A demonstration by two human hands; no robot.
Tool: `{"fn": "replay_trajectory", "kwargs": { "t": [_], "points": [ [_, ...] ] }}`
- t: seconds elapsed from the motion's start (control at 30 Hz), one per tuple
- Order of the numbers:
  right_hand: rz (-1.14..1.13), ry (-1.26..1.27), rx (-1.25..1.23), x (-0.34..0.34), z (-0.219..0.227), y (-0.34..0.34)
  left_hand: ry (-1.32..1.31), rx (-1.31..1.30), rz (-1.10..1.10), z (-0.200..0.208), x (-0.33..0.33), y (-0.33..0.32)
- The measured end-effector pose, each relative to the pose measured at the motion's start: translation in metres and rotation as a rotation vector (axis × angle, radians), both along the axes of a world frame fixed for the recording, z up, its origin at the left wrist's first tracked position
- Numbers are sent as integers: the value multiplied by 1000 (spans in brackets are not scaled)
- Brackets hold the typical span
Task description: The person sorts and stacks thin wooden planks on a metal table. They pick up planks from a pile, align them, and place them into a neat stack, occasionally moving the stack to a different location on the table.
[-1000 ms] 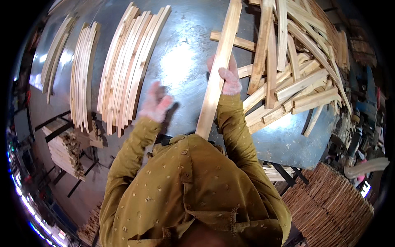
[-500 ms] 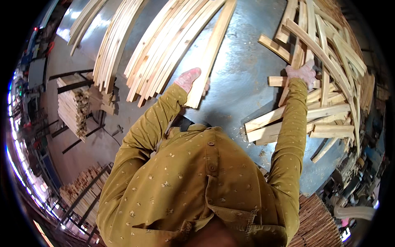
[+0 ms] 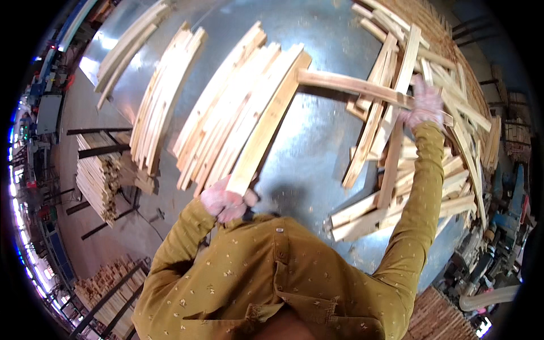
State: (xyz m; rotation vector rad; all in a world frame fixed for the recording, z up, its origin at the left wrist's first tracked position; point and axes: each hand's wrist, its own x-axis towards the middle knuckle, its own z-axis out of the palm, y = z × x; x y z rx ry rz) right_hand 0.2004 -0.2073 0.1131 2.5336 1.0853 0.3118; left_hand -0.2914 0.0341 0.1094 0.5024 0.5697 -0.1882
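Note:
My left hand [image 3: 226,202], in a pinkish glove, is closed around the near end of a long wooden strip [image 3: 271,122]. This strip lies along the right side of a row of similar wooden strips [image 3: 226,107] on the metal table. My right hand [image 3: 425,105], gloved alike, reaches over the loose pile at the right, its thumb and fingers around another wooden strip [image 3: 357,85]. That strip lies crosswise, and its left end meets the upper part of the strip in my left hand. The undersides of both hands are hidden.
The metal table [image 3: 306,164] has two smaller bundles of strips at the left, one a slim bundle [image 3: 167,96]. A tangled pile of strips [image 3: 396,175] covers its right side. Stacked wood [image 3: 96,175] rests on a dark rack at left, with more stacks [image 3: 110,289] below.
My left hand has drawn its strip nearer and leftward against the row. My right hand has moved slightly right, and a strip from the pile now lies crosswise in it. Other pile pieces have shifted.

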Motion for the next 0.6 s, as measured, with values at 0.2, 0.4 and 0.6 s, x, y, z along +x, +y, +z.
{"fn": "replay_trajectory", "kwargs": {
  "t": [0.2, 0.4, 0.6],
  "points": [
    [-176, 438, -85, 47, -37, 34, 206, 270, -271, 55, -7, 127],
    [-714, 474, 411, 38, -13, -76, 46, 733, -193, 68, 58, 279],
    [-603, 577, 888, 0, -131, -73, 220, 823, 757, 29, 305, 476]
  ]
}}
